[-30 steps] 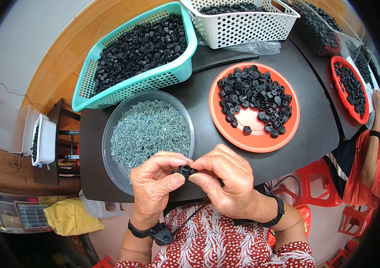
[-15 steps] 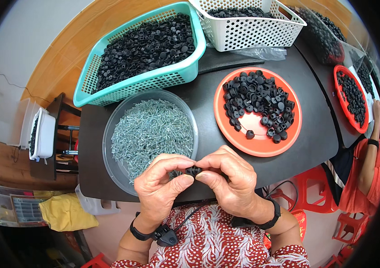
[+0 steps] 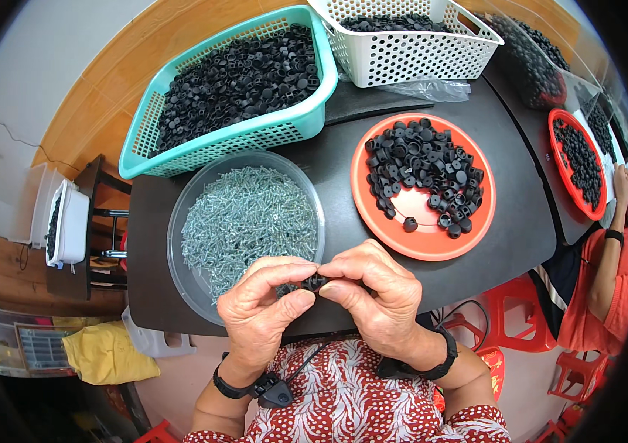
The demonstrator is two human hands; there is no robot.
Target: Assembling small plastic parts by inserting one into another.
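Note:
My left hand point(image 3: 261, 306) and my right hand point(image 3: 380, 297) meet above the table's near edge, thumb and forefinger of each pinched on a small black plastic part point(image 3: 315, 281). The fingertips cover most of that part, so its exact shape is hidden. Just beyond my left hand is a clear round tub point(image 3: 173, 240) heaped with silvery screws point(image 3: 247, 214). Beyond my right hand lies an orange-red plate point(image 3: 410, 244) of small black plastic caps point(image 3: 421, 159), with a lone cap point(image 3: 411, 224) near its front.
A teal basket point(image 3: 255, 136) full of black parts stands at the back left. A white perforated basket point(image 3: 417, 59) with more is beside it, near a plastic bag point(image 3: 432, 90). At far right, another person's arm point(image 3: 609, 258) reaches toward a red tray point(image 3: 598, 210). Red stools point(image 3: 517, 317) stand below.
The whole scene sits very slightly further left in the picture. Both hands keep their pinch on the black plastic part, with hardly any movement.

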